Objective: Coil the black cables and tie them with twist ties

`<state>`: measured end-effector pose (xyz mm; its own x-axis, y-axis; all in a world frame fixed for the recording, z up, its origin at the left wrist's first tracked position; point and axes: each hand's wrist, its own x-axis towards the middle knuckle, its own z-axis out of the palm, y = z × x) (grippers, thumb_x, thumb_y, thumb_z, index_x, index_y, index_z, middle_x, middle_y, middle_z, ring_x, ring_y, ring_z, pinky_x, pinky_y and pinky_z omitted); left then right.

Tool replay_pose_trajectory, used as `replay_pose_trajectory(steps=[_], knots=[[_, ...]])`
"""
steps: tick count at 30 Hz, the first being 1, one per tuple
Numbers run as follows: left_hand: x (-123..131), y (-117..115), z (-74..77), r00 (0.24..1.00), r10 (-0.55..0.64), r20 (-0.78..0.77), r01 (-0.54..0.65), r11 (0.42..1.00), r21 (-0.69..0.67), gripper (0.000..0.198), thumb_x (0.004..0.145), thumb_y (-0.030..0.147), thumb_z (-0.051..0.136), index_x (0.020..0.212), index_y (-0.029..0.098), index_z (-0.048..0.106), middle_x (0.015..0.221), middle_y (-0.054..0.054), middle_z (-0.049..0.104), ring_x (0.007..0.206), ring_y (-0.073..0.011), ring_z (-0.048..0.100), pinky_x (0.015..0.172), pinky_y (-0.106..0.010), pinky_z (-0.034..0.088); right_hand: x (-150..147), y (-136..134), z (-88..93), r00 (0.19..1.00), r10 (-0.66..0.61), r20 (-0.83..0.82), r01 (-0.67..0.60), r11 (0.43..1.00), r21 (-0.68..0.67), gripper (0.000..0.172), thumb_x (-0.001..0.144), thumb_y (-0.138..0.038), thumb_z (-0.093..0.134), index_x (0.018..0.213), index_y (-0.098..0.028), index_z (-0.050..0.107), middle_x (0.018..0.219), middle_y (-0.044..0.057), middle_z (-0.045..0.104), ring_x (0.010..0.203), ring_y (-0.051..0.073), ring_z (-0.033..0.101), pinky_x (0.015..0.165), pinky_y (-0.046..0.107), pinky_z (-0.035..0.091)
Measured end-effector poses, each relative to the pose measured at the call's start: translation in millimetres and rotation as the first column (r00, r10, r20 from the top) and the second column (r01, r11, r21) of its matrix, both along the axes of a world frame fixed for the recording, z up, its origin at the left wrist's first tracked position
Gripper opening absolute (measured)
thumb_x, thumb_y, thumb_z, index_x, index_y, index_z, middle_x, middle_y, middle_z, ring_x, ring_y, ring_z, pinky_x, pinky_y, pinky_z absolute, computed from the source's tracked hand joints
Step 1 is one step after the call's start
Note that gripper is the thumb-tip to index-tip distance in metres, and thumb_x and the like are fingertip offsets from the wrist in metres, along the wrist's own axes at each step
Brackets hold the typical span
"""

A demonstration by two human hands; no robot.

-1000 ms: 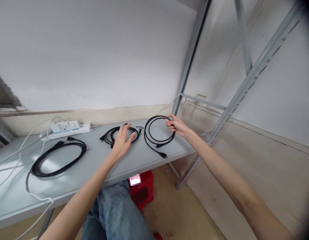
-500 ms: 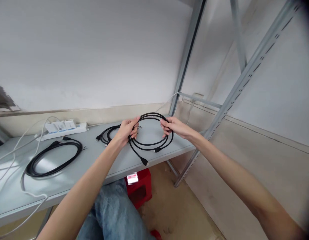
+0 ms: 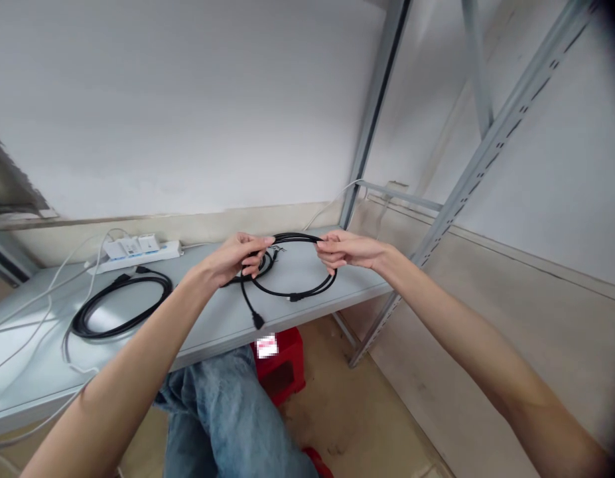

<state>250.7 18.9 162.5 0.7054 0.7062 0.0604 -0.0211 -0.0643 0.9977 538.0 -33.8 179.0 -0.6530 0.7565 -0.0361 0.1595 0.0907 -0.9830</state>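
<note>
Between my two hands a black cable [image 3: 297, 237] is held in a loose coil above the table. My left hand [image 3: 243, 255] is closed round the coil's left side, and one cable end with a black plug [image 3: 258, 320] hangs below it. The right side of the coil is pinched by my right hand [image 3: 340, 249]. A second black connector [image 3: 294, 297] lies along the coil's lower edge. Behind my left hand, partly hidden, another coiled black cable [image 3: 273, 263] rests on the tabletop.
Farther left on the grey table [image 3: 207, 332] lies one more coiled black cable [image 3: 88, 326]. A white power strip [image 3: 162, 252] with plugged-in adapters sits by the wall, with white cords trailing left. A red stool [image 3: 293, 365] stands below; a metal upright [image 3: 466, 192] rises at right.
My left hand has moved left with the coil, and the coil now looks flatter, its strands closer together. The hanging plug has shifted left. My right hand keeps its hold, and the view has shifted slightly.
</note>
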Motion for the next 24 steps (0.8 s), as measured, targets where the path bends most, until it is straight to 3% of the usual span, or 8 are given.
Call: replay_pose_trajectory(steps=[3,6,10,13,16,19,22,24], knots=[[-22,9,-6.5,1.0,-0.001,-0.016,0.001,1.0,0.026,0.052,0.08,0.051,0.084,0.059,0.019,0.05,0.046,0.008,0.039,0.037,-0.004,0.034,0.045,-0.023,0.041,13,-1,-8.1,0.987,0.113,0.113,-0.112,0.994,-0.015,0.051,0.099,-0.052,0.067,0.064,-0.019,0.052,0.054,-0.004,0.051,0.066,0.013,0.063,0.087,0.035,0.057],[-33,11,-11.4,0.993,-0.026,-0.116,0.04,0.992,0.119,0.044,0.077,0.047,0.087,0.065,0.017,0.057,0.049,0.004,0.051,0.041,-0.0055,0.042,0.046,-0.022,0.038,21,1,-16.9,0.968,0.199,0.152,-0.191,0.979,-0.065,0.047,0.098,-0.051,0.07,0.068,-0.017,0.058,0.062,0.003,0.066,0.08,0.018,0.072,0.094,0.037,0.056],[-36,9,-14.4,0.961,-0.021,-0.275,0.098,0.959,0.267,0.039,0.078,0.045,0.086,0.066,0.017,0.06,0.05,0.001,0.058,0.047,-0.0089,0.053,0.052,-0.022,0.042,23,7,-23.5,0.992,0.124,0.012,-0.123,0.991,-0.044,0.04,0.101,-0.048,0.067,0.078,-0.016,0.059,0.048,-0.008,0.05,0.047,0.009,0.051,0.068,0.028,0.056],[-35,12,-19.2,0.971,0.049,-0.234,0.031,0.945,0.325,0.042,0.08,0.044,0.083,0.06,0.017,0.056,0.051,0.0,0.059,0.06,-0.0148,0.069,0.056,-0.021,0.044,20,10,-27.0,0.996,0.037,-0.076,-0.041,0.998,-0.052,0.04,0.101,-0.043,0.068,0.074,-0.018,0.051,0.049,-0.013,0.035,0.04,0.004,0.032,0.057,0.023,0.05],[-28,17,-24.6,0.982,0.157,-0.101,-0.119,0.944,0.309,0.044,0.083,0.044,0.08,0.058,0.017,0.055,0.051,0.001,0.056,0.068,-0.019,0.075,0.064,-0.022,0.051,15,10,-33.1,0.997,-0.029,-0.073,0.025,0.999,-0.046,0.047,0.096,-0.046,0.074,0.068,-0.019,0.048,0.057,-0.007,0.045,0.05,0.008,0.048,0.067,0.029,0.057],[-12,19,-25.8,0.968,0.246,0.047,-0.25,0.94,0.232,0.04,0.084,0.043,0.079,0.063,0.018,0.055,0.05,0.003,0.054,0.051,-0.0132,0.065,0.06,-0.024,0.053,10,10,-39.4,0.981,-0.152,-0.123,0.151,0.988,-0.024,0.05,0.092,-0.053,0.076,0.066,-0.02,0.049,0.06,-0.003,0.049,0.061,0.014,0.059,0.077,0.035,0.059],[12,19,-26.1,0.92,0.326,0.217,-0.345,0.937,0.056,0.042,0.084,0.037,0.078,0.064,0.021,0.044,0.042,0.012,0.033,0.033,-0.0039,0.032,0.043,-0.021,0.042,7,15,-42.3,0.908,-0.315,-0.275,0.312,0.948,-0.056,0.038,0.091,-0.049,0.078,0.079,-0.02,0.056,0.055,-0.011,0.033,0.047,0.008,0.036,0.06,0.027,0.053],[29,21,-30.4,0.895,0.345,0.283,-0.332,0.938,-0.095,0.044,0.084,0.033,0.076,0.066,0.023,0.037,0.043,0.015,0.024,0.034,-0.0025,0.019,0.036,-0.018,0.028,6,22,-43.5,0.859,-0.407,-0.31,0.397,0.913,-0.099,0.031,0.091,-0.046,0.078,0.092,-0.02,0.06,0.057,-0.013,0.025,0.044,0.006,0.02,0.045,0.019,0.035]])
